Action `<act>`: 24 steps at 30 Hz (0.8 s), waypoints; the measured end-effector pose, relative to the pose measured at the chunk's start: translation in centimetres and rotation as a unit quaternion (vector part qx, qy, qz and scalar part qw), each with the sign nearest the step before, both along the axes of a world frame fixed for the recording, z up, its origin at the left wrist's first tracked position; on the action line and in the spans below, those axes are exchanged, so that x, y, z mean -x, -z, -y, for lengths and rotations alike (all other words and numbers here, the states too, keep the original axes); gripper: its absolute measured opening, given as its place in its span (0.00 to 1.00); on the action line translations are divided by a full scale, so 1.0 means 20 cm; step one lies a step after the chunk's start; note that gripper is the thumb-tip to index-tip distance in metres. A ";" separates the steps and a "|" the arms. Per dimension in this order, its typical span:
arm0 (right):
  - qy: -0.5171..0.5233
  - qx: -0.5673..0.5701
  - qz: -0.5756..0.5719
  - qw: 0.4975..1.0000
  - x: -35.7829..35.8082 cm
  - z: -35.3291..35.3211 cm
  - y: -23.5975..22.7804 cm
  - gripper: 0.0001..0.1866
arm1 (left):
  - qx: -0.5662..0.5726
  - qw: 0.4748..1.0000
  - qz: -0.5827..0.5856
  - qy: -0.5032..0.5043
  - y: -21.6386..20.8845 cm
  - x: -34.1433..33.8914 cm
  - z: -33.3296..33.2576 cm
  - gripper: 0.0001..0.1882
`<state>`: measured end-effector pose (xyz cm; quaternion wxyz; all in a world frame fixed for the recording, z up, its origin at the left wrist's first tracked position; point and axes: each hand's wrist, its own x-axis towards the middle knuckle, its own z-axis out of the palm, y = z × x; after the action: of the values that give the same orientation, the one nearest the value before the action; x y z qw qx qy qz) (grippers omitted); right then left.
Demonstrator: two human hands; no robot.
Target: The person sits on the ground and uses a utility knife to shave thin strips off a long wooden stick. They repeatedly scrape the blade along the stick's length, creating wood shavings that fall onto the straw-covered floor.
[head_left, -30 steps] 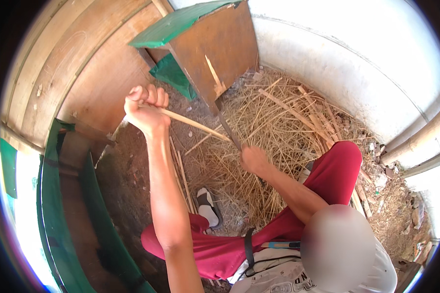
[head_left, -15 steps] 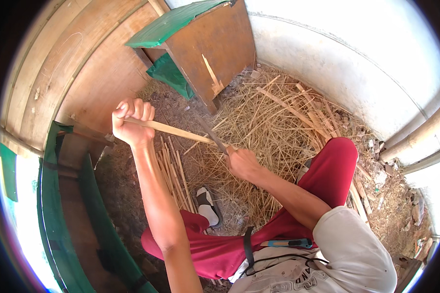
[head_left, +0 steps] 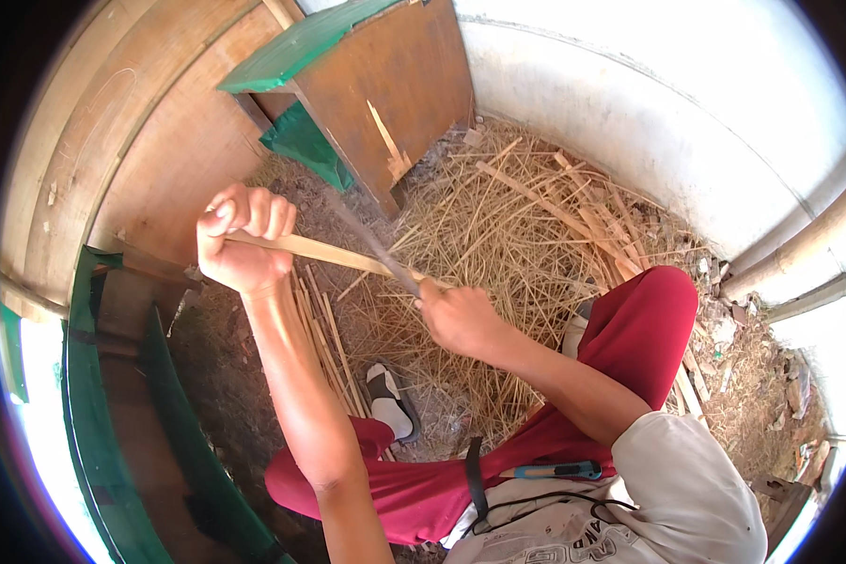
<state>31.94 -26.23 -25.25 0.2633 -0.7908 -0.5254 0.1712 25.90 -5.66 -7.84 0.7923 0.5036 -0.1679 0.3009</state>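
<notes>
My left hand (head_left: 248,239) is closed in a fist round one end of a pale, narrow wooden strip (head_left: 334,254), perhaps split bamboo. The strip slants down to the right, toward my other hand. My right hand (head_left: 462,318) is wrapped round the handle end of a long, dark-bladed knife (head_left: 371,235), its handle hidden by the fingers. The blade points up and left and crosses the strip close to my right knuckles. Beyond my right hand lies a pile of thin shavings (head_left: 479,216). Several finished-looking slim sticks (head_left: 324,329) lie beneath my left forearm.
A brown wooden cabinet (head_left: 385,85) with a green cover stands at the back. Split wood pieces (head_left: 583,216) lie on the shavings by the white wall (head_left: 611,103). A blue-and-black utility knife (head_left: 556,470) rests at my waist. Green-edged boards (head_left: 94,395) stand at the left.
The view has shifted slightly. My right hand and the knife have moved a little to the left along the strip, while my left hand keeps its grip.
</notes>
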 end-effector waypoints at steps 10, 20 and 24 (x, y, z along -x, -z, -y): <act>0.058 -0.017 -0.041 0.997 0.01 -0.03 0.46 0.10 | -0.027 1.000 -0.001 0.008 -0.01 0.05 -0.04 0.18; 0.013 0.077 -0.017 0.997 -0.09 -0.01 0.60 0.14 | -0.074 0.992 0.017 0.103 -0.03 -0.07 0.05 0.19; 0.026 0.050 -0.080 0.995 -0.07 -0.01 0.36 0.14 | -0.068 0.991 0.028 0.108 -0.02 -0.03 0.02 0.19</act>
<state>33.33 -26.12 -32.50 0.2691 -0.7999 -0.4731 0.2529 26.56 -6.05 -7.41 0.7789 0.5268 -0.2634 0.2154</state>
